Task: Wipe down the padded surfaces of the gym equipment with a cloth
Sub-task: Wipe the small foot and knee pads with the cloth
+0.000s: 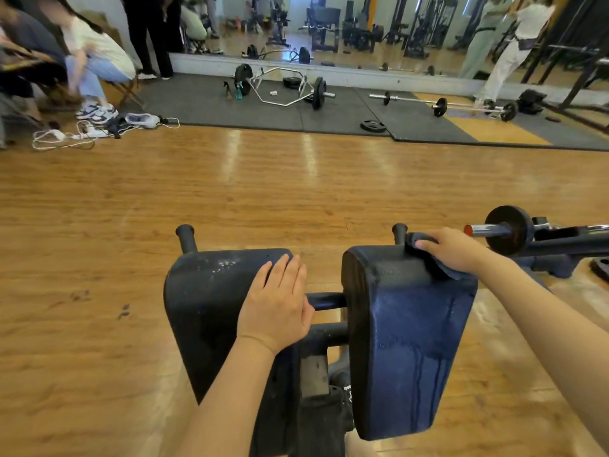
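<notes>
Head view. Two dark padded cushions on one steel frame: left pad (211, 301), right pad (412, 341) (wet streaks down its face). Left hand (278, 305) lies flat on the left pad's inner edge, fingers straight. Right hand (456, 249) grips a dark cloth (428, 255) at the right pad's top edge. Behind: hex bar (283, 85), spray bottle (238, 91), wood floor (296, 186).

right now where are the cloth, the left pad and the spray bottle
cloth (428, 255): head view, the fold under the right hand
left pad (211, 291): head view, bare top face
spray bottle (238, 91): head view, teal body on the far mat
</notes>
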Demonstrator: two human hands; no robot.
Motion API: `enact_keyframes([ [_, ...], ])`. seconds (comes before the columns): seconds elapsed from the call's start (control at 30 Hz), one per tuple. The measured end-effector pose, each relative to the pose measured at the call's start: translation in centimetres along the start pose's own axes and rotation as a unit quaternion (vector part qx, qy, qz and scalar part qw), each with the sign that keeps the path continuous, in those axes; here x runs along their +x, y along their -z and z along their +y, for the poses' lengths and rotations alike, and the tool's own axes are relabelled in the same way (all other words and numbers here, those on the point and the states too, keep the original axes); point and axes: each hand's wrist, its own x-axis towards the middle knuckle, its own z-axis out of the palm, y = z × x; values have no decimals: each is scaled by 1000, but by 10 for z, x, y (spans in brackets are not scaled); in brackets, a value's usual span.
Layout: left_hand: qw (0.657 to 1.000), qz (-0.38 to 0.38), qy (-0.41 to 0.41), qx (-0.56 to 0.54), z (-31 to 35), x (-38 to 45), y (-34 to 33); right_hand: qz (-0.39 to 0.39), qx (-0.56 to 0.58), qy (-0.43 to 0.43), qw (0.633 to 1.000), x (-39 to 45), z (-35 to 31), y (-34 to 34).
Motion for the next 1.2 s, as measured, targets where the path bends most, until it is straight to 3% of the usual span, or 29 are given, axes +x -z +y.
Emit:
enact_keyframes([
  [0.1, 1000, 5, 0, -4, 0, 0, -1, 7, 25, 54, 998, 6, -30, -8],
  [0.2, 1000, 6, 3, -3, 0, 0, -1, -74, 12, 84, 994, 7, -54, -19],
  [0.43, 1000, 3, 4, -1, 0, 0, 0, -58, -10, -11, 998, 16, 4, 9],
  [0.63, 1000, 5, 5, 5, 0, 0, -1, -108, 38, 78, 990, 29, -58, -14],
  [0.7, 1000, 8, 4, 7, 0, 0, -1, -139, 24, 76, 987, 29, -71, -23],
  [0.8, 1000, 10, 1, 10, 0, 0, -2, -121, 21, 42, 992, 22, -51, -12],
  [0.93, 1000, 9, 3, 3, 0, 1, -2, -57, 36, -2, 998, 10, -4, 0],
  [1.07, 1000, 12, 3, 8, 1, 0, 0, 69, 96, -37, 992, -5, 24, -12],
  [1.2, 1000, 13, 4, 6, 1, 0, 0, 287, 199, -110, 931, -37, 21, -48],
])
